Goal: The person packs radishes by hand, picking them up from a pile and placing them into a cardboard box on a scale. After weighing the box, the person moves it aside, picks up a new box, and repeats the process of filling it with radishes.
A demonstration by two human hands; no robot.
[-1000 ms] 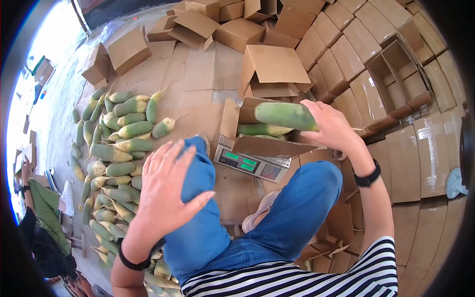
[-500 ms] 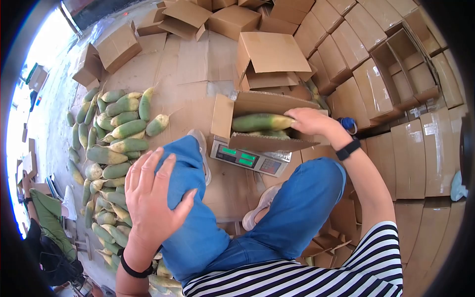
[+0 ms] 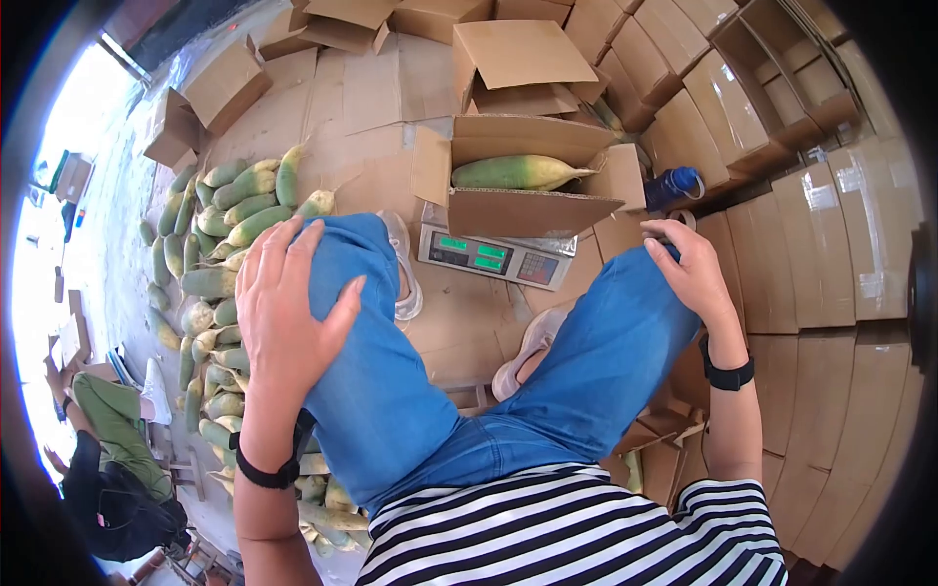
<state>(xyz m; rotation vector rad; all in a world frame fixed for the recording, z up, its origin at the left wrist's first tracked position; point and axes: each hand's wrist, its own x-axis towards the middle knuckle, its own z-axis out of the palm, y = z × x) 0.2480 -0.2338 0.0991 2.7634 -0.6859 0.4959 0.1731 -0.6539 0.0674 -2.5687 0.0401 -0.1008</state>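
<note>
My left hand (image 3: 290, 303) lies on my left knee, fingers stretched out and thumb apart, holding nothing. Over on the right knee rests my right hand (image 3: 687, 271), its fingers loosely spread and empty. Between and beyond my knees a cardboard box (image 3: 532, 213) with raised flaps stands on a digital scale (image 3: 493, 262) with lit green displays. Inside the box a green radish (image 3: 518, 173) lies lengthwise, its pale tip toward the right; anything beneath it is hidden. Both hands are apart from the box.
A heap of green radishes (image 3: 249, 210) covers the floor at left. Stacked cartons (image 3: 796, 244) line the right side, and an open carton (image 3: 528, 59) stands behind the scale. A blue bottle (image 3: 674, 186) is beside the box. Another person (image 3: 117, 459) sits at far left.
My right hand has let go of the radish, leaving it in the box, and has come back onto my right knee. The left hand stays on its knee as the view shifts.
</note>
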